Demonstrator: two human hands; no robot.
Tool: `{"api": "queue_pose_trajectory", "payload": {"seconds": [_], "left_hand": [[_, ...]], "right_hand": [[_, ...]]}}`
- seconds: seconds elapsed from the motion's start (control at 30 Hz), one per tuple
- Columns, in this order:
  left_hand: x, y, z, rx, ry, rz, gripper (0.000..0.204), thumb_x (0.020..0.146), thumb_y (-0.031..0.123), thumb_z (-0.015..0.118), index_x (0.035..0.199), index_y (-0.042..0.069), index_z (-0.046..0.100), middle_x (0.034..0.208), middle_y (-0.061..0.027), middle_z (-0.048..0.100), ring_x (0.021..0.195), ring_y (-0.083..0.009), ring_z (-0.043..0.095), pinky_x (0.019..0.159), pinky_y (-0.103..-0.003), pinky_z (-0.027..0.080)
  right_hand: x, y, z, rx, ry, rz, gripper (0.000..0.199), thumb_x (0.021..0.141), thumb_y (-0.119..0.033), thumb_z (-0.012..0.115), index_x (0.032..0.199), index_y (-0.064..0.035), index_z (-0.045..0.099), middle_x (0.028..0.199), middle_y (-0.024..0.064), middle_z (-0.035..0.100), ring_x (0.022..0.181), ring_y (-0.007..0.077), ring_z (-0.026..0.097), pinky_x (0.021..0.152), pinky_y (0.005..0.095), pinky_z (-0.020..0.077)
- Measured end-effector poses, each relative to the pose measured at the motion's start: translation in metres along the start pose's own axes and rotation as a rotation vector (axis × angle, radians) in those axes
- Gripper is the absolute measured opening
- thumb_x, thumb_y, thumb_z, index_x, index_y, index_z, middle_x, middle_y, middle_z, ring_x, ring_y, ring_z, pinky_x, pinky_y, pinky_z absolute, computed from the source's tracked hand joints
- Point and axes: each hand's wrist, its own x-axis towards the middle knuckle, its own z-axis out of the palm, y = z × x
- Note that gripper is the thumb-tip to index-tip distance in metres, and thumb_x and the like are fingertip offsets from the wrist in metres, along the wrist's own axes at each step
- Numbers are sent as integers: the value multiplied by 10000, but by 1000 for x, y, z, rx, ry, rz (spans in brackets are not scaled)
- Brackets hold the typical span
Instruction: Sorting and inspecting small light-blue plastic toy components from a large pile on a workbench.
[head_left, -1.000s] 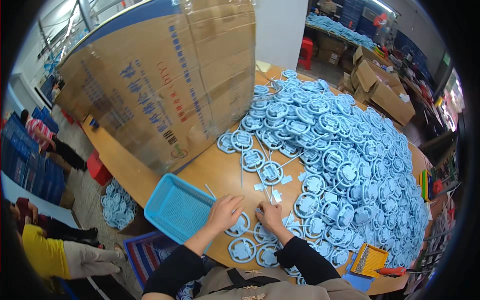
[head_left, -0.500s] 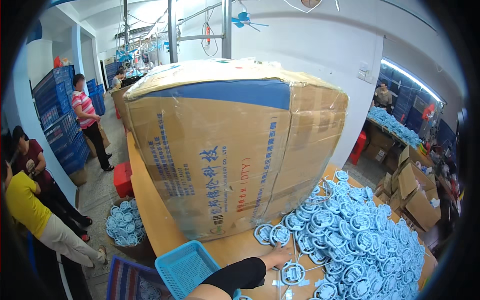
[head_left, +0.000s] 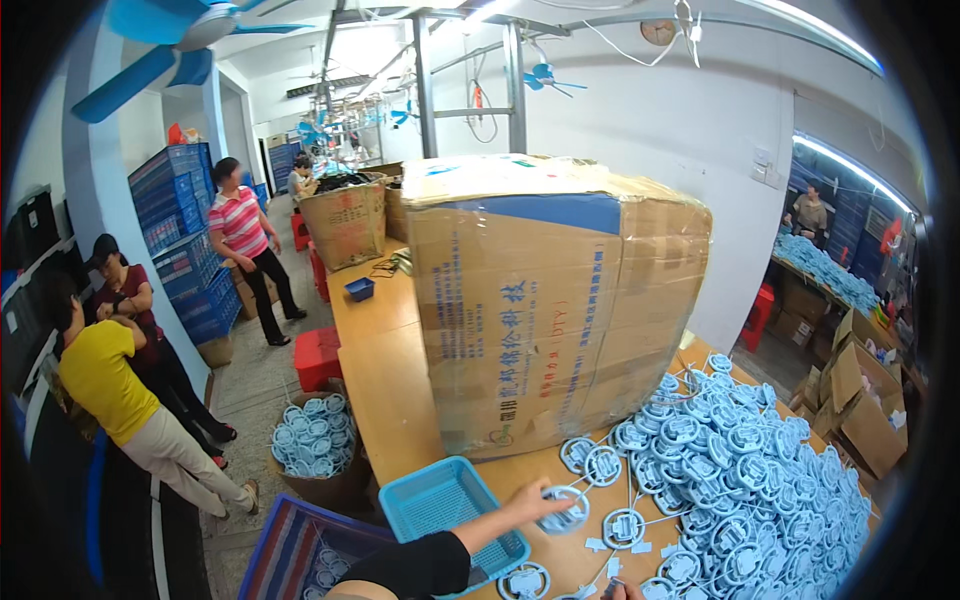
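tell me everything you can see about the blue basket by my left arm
The blue basket is a shallow rectangular tray of what looks like plastic, with fine mesh walls and floor and a solid rim. It sits flat and upright on the wooden table, near the table's front edge, in front of the big cardboard box. It looks empty. The dark-sleeved forearm of the left hand passes over its near right corner; whether it touches cannot be told.

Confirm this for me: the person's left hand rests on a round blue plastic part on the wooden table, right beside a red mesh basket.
One detail is wrong: the basket is blue, not red. The head view shows the left hand resting on a round blue plastic part on the wooden table, right beside that blue mesh basket.
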Motion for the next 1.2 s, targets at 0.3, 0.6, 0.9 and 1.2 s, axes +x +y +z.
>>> {"api": "queue_pose_trajectory", "payload": {"seconds": [0.3,0.6,0.9,1.2], "left_hand": [[-117,37,132,-1200,148,-198,507,815,286,694,1185,10,486,1018,-83,600,895,-136,572,775,-268,479],[-161,55,125,-1277,98,-93,532,788,92,689,1247,47,425,1072,-111,584,970,-190,573,776,-323,518],[-141,28,117,-1220,-90,-10,517,782,146,669,1237,30,452,1056,-112,592,943,-199,579,795,-318,493],[-158,95,88,-587,-13,343,548,748,140,679,1241,34,464,1093,-153,594,922,-272,607,801,-358,509]], "right_hand": [[-18,-76,57,-500,178,-703,286,785,-12,612,1070,-28,629,1092,192,531,1009,353,497,882,428,402],[-40,-64,64,-736,238,-753,394,877,-140,505,1212,67,483,1252,277,452,1187,449,380,1011,512,279],[-13,-49,22,145,-143,-14,514,938,-189,487,1383,-6,309,1357,167,393,1176,302,432,944,408,385],[-10,-9,0,545,-129,260,445,933,-235,522,1312,-43,389,1097,103,525,854,208,562,671,358,545]]}}
